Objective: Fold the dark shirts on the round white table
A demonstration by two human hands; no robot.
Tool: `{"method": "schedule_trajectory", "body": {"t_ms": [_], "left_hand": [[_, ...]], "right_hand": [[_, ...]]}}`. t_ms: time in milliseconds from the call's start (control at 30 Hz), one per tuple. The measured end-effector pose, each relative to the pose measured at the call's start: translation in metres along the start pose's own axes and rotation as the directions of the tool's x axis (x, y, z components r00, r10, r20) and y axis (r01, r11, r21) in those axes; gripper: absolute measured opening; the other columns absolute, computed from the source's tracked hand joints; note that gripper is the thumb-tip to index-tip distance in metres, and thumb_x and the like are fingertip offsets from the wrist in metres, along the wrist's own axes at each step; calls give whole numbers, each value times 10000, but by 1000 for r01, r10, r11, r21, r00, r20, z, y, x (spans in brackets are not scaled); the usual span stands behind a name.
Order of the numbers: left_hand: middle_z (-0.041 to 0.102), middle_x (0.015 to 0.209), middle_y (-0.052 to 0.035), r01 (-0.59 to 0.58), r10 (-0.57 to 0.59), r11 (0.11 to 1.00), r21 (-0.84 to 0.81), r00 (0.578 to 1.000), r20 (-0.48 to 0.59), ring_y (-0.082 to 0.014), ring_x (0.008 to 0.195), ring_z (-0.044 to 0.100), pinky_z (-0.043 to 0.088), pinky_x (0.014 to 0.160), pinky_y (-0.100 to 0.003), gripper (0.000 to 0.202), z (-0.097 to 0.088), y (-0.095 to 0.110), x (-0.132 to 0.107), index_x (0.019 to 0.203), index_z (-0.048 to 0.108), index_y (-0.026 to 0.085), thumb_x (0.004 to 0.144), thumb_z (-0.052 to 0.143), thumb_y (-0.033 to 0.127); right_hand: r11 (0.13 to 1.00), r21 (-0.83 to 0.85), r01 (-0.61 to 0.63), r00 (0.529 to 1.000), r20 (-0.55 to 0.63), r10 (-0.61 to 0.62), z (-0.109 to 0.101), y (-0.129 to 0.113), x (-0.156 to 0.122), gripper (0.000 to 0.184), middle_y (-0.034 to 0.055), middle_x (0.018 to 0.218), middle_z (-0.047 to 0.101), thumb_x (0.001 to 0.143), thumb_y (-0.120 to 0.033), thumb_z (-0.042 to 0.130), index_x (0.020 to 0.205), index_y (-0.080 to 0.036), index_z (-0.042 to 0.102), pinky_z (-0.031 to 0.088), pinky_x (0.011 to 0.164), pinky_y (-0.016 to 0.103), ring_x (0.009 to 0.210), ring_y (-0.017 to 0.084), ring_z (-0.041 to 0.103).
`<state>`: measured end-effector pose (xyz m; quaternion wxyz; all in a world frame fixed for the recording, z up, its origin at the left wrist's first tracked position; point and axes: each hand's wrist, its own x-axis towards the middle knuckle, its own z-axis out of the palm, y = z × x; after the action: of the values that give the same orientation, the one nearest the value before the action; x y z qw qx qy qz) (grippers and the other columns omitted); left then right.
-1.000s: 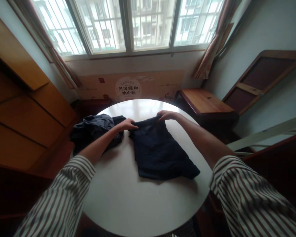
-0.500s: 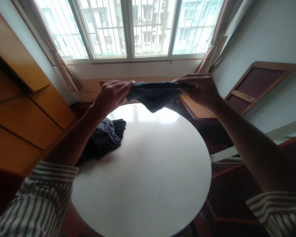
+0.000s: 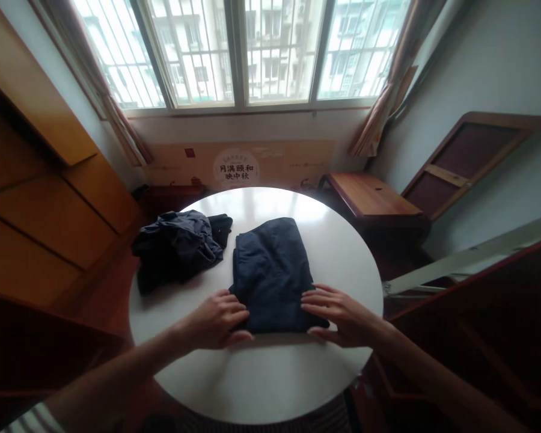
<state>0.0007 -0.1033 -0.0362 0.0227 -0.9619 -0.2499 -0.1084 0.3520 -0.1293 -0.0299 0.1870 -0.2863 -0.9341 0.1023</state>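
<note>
A dark blue garment (image 3: 275,273), folded into a rough rectangle, lies flat on the white round table (image 3: 270,379). Whether it is shorts or trousers I cannot tell. My left hand (image 3: 223,319) rests at its near left corner, fingers on the cloth and the thumb apart along the near edge. At the near right corner, my right hand (image 3: 336,313) lies with spread fingers over the side edge, its thumb by the lower edge. Both hands look open, touching the fabric. To the left sits a crumpled pile of dark clothes (image 3: 180,246), apart from the folded garment.
Beyond the table's right side stands a low wooden stool or small table (image 3: 374,195). Wooden cabinets (image 3: 31,204) line the left. A printed banner (image 3: 270,165) runs under the barred window (image 3: 275,54). A folded table or chair (image 3: 464,156) leans on the right wall.
The dark blue garment, held up between both hands in front of the window, has come down onto the table. Both hands moved down and nearer, and their fingers have loosened.
</note>
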Motion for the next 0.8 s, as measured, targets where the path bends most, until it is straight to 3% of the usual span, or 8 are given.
{"method": "schedule_trajectory", "body": {"t_ms": [100,167,300,367,433,533,667,800], "left_hand": [[715,905,-82,291,-298,948,-131,953,-42,-188,847,677,530,841,-315,360,-8,-23,39,971,692,197,1018,368,347],[699,1080,-113,397,-414,906,-151,905,-104,-219,1012,655,499,954,-359,358,-6,-34,69,1095,673,172,1013,350,302],[524,1429,-130,301,-303,943,-144,953,7,-256,1349,450,328,1149,-438,439,19,-37,112,1380,522,154,1003,343,293],[402,1528,-141,369,-358,923,-108,928,107,-319,1439,306,248,1164,-541,527,35,-38,119,1464,428,169,1003,355,413],[269,1591,-150,482,-468,873,-70,870,154,-365,1474,192,191,1149,-616,639,49,-42,116,1514,349,198,982,341,552],[143,1626,-144,607,-594,792,-60,790,152,-382,1489,103,172,1138,-632,721,61,-49,102,1547,271,243,953,301,650],[178,1615,-168,670,-661,742,-29,738,133,-431,1476,96,159,1126,-655,769,62,-53,96,1540,295,208,930,315,676],[259,1596,-147,563,-560,827,4,822,97,-397,1479,131,125,1157,-620,615,55,-65,122,1499,382,150,989,286,481]], "right_hand": [[973,51,-223,952,-205,229,-12,30,36,302,114,1052,715,975,-367,478,1053,-199,717,518,956,395,1001,232,666],[925,30,-378,889,-268,372,-12,57,69,351,128,1140,692,981,-383,449,1079,-185,722,498,984,389,1066,250,646],[891,-171,-420,907,-109,407,8,101,125,464,77,1510,449,998,-374,387,1412,-220,529,289,1160,482,1408,297,366],[848,-260,-462,880,-17,474,20,116,141,513,30,1591,303,1004,-435,363,1494,-290,404,198,1162,589,1467,332,224],[778,-290,-558,812,7,584,29,128,146,561,21,1619,219,999,-533,314,1523,-331,325,165,1133,662,1481,346,166],[713,-260,-651,737,5,675,35,143,144,627,40,1628,183,988,-613,216,1544,-327,256,160,1122,677,1490,306,150],[714,-247,-655,735,12,678,33,149,141,671,68,1630,170,979,-633,201,1554,-290,235,139,1122,682,1493,297,135],[765,-311,-564,812,-39,583,28,140,148,610,89,1605,256,1000,-553,250,1538,-269,296,44,1125,693,1480,316,181]]}}
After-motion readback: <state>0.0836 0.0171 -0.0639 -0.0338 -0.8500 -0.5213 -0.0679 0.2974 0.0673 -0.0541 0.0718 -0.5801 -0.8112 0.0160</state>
